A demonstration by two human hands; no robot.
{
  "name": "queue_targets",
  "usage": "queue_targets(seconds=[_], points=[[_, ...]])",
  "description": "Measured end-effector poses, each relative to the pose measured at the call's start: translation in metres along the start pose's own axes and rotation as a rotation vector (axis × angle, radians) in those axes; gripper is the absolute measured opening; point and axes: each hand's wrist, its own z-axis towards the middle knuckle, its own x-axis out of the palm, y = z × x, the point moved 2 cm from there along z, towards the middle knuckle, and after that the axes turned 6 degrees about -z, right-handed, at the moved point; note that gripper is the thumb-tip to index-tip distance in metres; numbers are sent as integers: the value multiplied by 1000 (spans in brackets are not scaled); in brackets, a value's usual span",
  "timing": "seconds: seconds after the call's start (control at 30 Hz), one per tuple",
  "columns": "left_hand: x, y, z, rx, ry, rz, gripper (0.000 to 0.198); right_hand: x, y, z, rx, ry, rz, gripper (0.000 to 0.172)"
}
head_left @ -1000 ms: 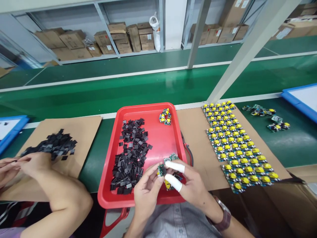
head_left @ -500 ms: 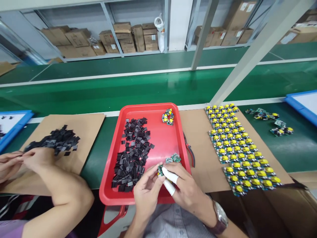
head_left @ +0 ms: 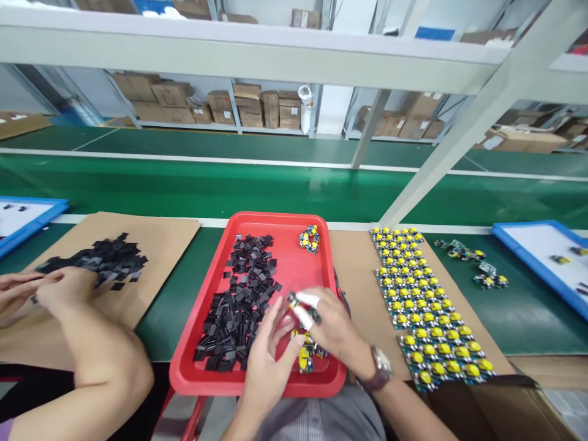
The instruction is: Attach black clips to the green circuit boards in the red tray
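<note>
My left hand (head_left: pixel 271 355) is over the front of the red tray (head_left: pixel 250 387), its fingers apart and curved, with nothing seen between them. White covers sit on two fingers of my right hand (head_left: pixel 328 321), which pinches a small circuit board (head_left: pixel 293 300) just above the tray. Under and beside my hands lie boards with yellow parts (head_left: pixel 304 358). Many black pieces (head_left: pixel 243 294) fill the left side of the tray. A small cluster of yellow-topped boards (head_left: pixel 309 239) rests in its far right corner.
Rows of yellow-topped boards (head_left: pixel 427 300) lie on cardboard (head_left: pixel 351 263) to the right. Loose boards (head_left: pixel 490 281) and a blue-rimmed tray (head_left: pixel 542 269) are farther right. Pliers (head_left: pixel 342 296) lie by the red tray. At left, another person's hands (head_left: pixel 68 291) work near a black pile (head_left: pixel 114 257).
The view has tilted up, showing a beam across the top. My hands have moved apart; my left hand has let go of the board, and my right hand has turned with it.
</note>
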Motion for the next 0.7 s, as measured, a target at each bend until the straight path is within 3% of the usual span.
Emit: queue_targets(seconds=[0.07,0.17,0.27,0.33,0.43,0.57,0.7], points=[[-2,1,-3,94,-3,184,59,-1,-34,26,44,-36,-87,21],[-4,3,-8,214,108,473,33,-6,-84,71,95,-61,-183,21],[-5,4,-12,283,210,612,30,-8,-110,104,112,-21,-243,20],[-5,6,-14,303,226,668,31,-5,-107,112,105,10,-260,24],[-3,7,-13,288,234,731,33,10,-77,103,27,120,-225,27],[5,4,-11,299,281,760,32,42,-31,79,-84,351,-112,18],[-2,2,-13,326,271,758,33,55,-21,74,-25,393,-21,9]])
